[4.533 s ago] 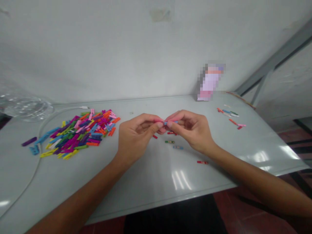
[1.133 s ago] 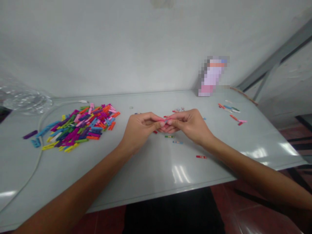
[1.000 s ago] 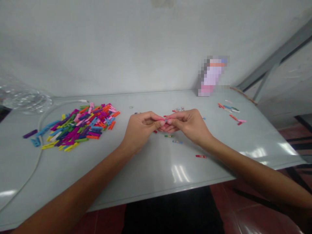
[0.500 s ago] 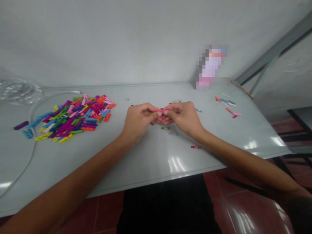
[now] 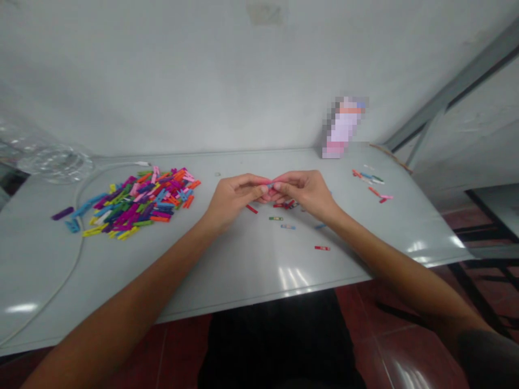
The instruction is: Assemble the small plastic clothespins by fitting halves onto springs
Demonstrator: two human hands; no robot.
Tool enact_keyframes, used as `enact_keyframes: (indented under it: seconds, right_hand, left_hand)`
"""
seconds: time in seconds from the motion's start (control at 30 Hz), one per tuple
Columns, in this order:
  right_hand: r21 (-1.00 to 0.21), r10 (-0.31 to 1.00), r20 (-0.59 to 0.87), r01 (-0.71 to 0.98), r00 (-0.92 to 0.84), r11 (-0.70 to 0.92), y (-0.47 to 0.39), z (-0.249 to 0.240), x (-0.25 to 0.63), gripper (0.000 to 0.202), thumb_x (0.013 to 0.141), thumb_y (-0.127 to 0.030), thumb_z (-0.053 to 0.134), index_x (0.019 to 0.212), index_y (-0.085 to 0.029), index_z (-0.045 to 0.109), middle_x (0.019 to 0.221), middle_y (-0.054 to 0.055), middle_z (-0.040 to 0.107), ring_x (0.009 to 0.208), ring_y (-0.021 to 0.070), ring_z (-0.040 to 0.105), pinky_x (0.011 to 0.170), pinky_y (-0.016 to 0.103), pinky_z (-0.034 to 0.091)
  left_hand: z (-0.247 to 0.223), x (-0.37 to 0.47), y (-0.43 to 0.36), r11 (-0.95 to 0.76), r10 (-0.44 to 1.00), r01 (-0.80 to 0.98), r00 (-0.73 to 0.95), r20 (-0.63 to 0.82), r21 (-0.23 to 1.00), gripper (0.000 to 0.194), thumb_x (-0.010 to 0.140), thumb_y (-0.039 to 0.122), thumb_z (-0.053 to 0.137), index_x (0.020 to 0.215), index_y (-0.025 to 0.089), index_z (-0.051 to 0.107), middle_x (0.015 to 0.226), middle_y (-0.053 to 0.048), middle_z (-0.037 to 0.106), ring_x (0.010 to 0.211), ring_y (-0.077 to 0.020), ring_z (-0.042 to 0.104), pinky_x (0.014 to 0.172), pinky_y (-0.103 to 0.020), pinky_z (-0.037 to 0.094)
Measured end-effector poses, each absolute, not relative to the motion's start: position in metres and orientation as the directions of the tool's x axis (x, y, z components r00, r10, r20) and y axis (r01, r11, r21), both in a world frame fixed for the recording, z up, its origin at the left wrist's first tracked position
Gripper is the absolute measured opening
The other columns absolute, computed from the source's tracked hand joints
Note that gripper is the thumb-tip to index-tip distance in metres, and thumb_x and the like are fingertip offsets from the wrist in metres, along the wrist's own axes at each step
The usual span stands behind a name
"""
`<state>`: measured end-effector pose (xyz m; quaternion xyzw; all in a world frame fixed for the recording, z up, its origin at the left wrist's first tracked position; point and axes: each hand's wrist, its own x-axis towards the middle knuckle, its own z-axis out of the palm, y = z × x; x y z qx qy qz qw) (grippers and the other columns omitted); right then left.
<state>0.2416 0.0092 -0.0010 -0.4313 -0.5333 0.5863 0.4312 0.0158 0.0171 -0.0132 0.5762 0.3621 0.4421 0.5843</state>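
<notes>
My left hand (image 5: 235, 197) and my right hand (image 5: 306, 189) meet over the middle of the table, fingertips pinched together. A small blue clothespin piece (image 5: 271, 186) shows between the thumbs; the fingers cover most of it. Below and around the hands lie loose clothespin pieces: a green one (image 5: 275, 219), a light blue one (image 5: 288, 227), a red one (image 5: 322, 248) and another red one (image 5: 252, 209). More red pieces (image 5: 286, 205) are partly hidden behind my right hand.
A large heap of coloured clothespins (image 5: 141, 202) covers the left of the table (image 5: 243, 265), near a white cable (image 5: 79, 243) and clear plastic (image 5: 57, 162). Several clothespins (image 5: 380, 195) lie at the right. A blurred-out pink box (image 5: 343, 129) leans on the wall.
The camera view has shifted slightly, so the heap appears farther right. Both hands stay pinched together in nearly the same place, at the blue piece.
</notes>
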Motion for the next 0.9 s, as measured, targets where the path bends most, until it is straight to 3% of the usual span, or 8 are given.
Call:
enact_keyframes:
  seconds: [0.13,0.33,0.6,0.9]
  right_hand:
    - [-1.0,0.97,-0.018,-0.019,-0.241,-0.023,0.007,0.001,0.242,0.049,0.078,-0.061,0.099,0.098,-0.018,0.087,0.083,0.007,0.086,0.078,0.0208,0.084,0.076,0.034,0.073]
    - [-1.0,0.973,-0.003,0.029,-0.229,0.003,0.0,0.007,0.239,0.045,0.082,-0.06,0.096,0.097,-0.018,0.087,0.082,0.007,0.086,0.076,0.0207,0.084,0.076,0.034,0.072]
    - [-0.998,0.975,-0.056,-0.009,-0.213,-0.059,-0.002,0.0,0.234,0.036,0.079,-0.048,0.1,0.092,-0.018,0.086,0.079,0.007,0.086,0.074,0.0214,0.085,0.075,0.034,0.073]
    - [-0.996,0.976,-0.076,-0.033,-0.203,-0.085,-0.002,-0.003,0.232,0.042,0.078,-0.054,0.1,0.091,-0.017,0.085,0.08,0.008,0.086,0.073,0.0223,0.085,0.077,0.037,0.075]
  left_hand:
    - [-0.01,0.017,0.012,-0.131,0.943,0.009,0.31,0.122,0.991,0.033,0.092,0.041,0.091,0.116,0.019,0.087,0.088,-0.007,0.085,0.08,-0.0225,0.082,0.074,-0.031,0.066]
    - [0.005,0.02,0.002,-0.454,0.887,0.313,0.247,0.39,0.834,0.01,0.095,0.029,0.081,0.101,0.025,0.089,0.1,-0.005,0.085,0.088,-0.0214,0.08,0.089,-0.033,0.066]
    - [-0.005,0.023,0.005,-0.163,0.955,0.061,0.26,0.142,0.985,0.01,0.089,0.025,0.082,0.096,0.019,0.083,0.089,-0.006,0.086,0.081,-0.0226,0.083,0.077,-0.033,0.068]
    - [-0.007,0.024,0.007,-0.118,0.963,0.018,0.248,0.109,0.993,0.012,0.085,0.026,0.089,0.094,0.018,0.087,0.092,-0.007,0.088,0.085,-0.0228,0.084,0.084,-0.034,0.07]
